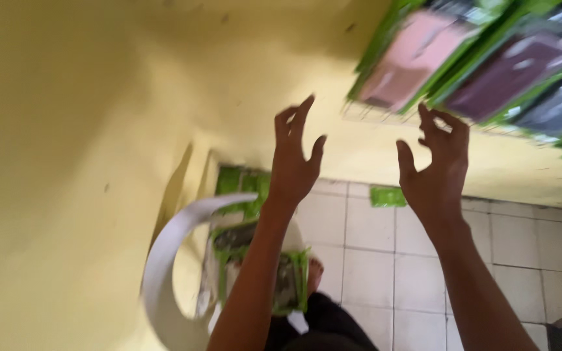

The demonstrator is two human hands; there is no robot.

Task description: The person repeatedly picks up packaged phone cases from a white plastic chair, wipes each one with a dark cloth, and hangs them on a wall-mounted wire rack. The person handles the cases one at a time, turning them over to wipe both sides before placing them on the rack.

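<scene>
Green-edged flat packets (463, 65), hung in a row on a white wire rack (385, 117) against the yellow painted wall (99, 130), are seen at upper right, blurred by camera motion; pink, dark maroon and black fronts can be told apart, nothing finer. The right hand (436, 172) is raised just below the row, fingers curled and spread, empty, its fingertips near the lower edge of the maroon packet but contact cannot be confirmed. The left hand (294, 162) is raised beside it, further from the rack, fingers wide apart, nothing held.

Step judged: a reach toward the hanging packets, no grasp yet made. The next move is judged to call for closing the remaining gap and pinching one packet by its lower edge without disturbing its neighbours, which overlap closely.

Below, a white plastic chair (164, 266) is noted, with more green-edged packets stacked on its seat (255, 260). One small green packet (388, 196) lies on the white tiled floor (372, 260) at the wall's foot.
</scene>
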